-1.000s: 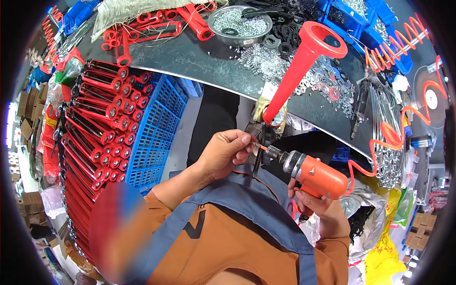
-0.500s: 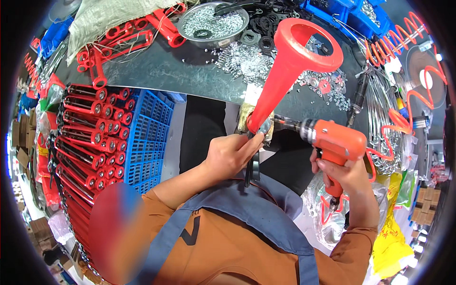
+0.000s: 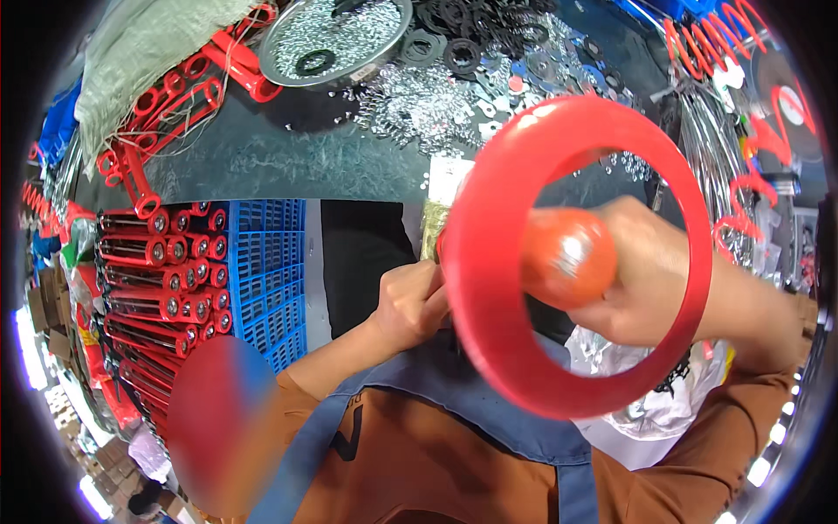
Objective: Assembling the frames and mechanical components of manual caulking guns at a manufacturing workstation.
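A red tapered part with a wide ring end [image 3: 489,271] is tilted up so that its ring fills the middle right of the view. My left hand [image 3: 408,301] is closed by its narrow end, where the fingertips are hidden behind the ring. Seen through the ring, an orange-red power drill [image 3: 569,258] turns its rounded back toward me. My right hand [image 3: 642,279] is wrapped round the drill. The drill's tip is hidden by the ring. Just beyond my left hand, a fixture wrapped in yellowish material [image 3: 433,229] stands at the bench edge.
Small metal fasteners [image 3: 415,109] lie heaped on the dark bench [image 3: 262,166], below a metal bowl [image 3: 284,65] and black rings [image 3: 463,54]. A blue crate [image 3: 266,271] holding several red-ended parts [image 3: 157,253] stands at left. Red coiled hoses [image 3: 698,48] hang at right.
The red part's ring end has swung down and nearer, toward the right. My right hand and the drill have risen and turned, and now show through the ring. My left hand stays near the fixture.
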`<state>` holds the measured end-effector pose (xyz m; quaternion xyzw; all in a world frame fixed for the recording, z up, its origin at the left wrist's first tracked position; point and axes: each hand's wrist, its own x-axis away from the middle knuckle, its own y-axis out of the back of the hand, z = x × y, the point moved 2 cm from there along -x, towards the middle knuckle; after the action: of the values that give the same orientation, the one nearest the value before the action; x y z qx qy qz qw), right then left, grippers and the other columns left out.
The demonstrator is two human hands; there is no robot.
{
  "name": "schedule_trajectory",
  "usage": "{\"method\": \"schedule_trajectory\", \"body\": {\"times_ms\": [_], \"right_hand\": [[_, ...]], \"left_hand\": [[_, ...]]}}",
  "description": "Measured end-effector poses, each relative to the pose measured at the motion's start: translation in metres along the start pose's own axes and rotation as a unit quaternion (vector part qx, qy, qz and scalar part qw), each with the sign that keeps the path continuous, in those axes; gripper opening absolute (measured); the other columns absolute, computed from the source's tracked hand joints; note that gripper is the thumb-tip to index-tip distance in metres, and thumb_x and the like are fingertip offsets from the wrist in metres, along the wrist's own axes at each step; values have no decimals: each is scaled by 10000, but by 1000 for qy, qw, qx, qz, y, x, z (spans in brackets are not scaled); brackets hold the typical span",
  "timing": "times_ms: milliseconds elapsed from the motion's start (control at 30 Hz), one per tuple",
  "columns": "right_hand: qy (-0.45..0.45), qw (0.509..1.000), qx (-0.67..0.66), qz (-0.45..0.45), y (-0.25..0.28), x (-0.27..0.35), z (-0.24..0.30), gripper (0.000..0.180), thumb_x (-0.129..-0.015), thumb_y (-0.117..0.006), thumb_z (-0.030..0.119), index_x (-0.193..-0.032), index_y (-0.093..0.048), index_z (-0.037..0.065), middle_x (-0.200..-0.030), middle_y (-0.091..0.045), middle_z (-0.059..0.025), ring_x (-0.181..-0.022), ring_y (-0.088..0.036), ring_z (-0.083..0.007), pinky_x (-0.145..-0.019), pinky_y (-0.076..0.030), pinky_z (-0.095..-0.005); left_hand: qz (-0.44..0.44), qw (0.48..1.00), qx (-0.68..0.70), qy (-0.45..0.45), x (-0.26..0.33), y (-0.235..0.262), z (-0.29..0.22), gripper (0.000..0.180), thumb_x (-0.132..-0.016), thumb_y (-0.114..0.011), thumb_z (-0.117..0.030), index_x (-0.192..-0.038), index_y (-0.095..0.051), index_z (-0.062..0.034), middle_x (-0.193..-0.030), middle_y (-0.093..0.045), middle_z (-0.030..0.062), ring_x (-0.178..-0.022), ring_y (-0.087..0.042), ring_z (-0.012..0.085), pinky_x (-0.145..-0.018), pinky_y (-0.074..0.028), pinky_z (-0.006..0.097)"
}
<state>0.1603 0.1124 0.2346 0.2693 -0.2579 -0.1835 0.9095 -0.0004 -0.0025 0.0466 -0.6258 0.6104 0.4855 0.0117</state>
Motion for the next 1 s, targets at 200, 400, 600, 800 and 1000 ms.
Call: {"method": "schedule_trajectory", "body": {"times_ms": [200,400,600,800,1000], "right_hand": [[-85,982,125,109,1,-19,15,246,-692,-576,-27,-936,-601,-8,-756,-622,-191,-686,-623,-351,-618,-485,-392],[-164,986,19,22,5,11,33,198,-726,-569,60,-867,-593,-78,-647,-622,-148,-556,-639,-192,-483,-512,-322],[-87,955,-180,-219,-43,111,-6,454,-790,-672,52,-1213,-517,1,-867,-654,-87,-687,-655,-140,-486,-522,-264],[-107,883,-402,-217,-91,116,-39,427,-752,-647,-16,-1165,-544,-43,-891,-653,-160,-721,-665,-219,-467,-519,-271],[-102,824,-525,-190,-105,118,-46,443,-730,-714,41,-1131,-562,-70,-880,-654,-175,-728,-669,-227,-478,-518,-262]], "left_hand": [[-54,998,-29,17,2,-12,-1,313,-622,-665,-42,-934,-638,-34,-623,-498,39,-519,-544,195,-435,-427,330],[-21,999,-35,-4,2,-7,6,359,-659,-664,-35,-1017,-639,-42,-623,-481,41,-512,-524,190,-434,-416,317],[-94,922,278,252,30,26,4,225,-859,-603,-50,-1080,-580,-12,-676,-533,34,-523,-516,160,-500,-434,272],[-95,569,589,566,50,28,1,225,-971,-490,-134,-1117,-513,35,-841,-549,65,-534,-403,61,-474,-340,178],[0,552,689,468,45,39,-22,295,-980,-512,-254,-935,-620,18,-635,-473,10,-475,-315,39,-413,-257,183]]}}
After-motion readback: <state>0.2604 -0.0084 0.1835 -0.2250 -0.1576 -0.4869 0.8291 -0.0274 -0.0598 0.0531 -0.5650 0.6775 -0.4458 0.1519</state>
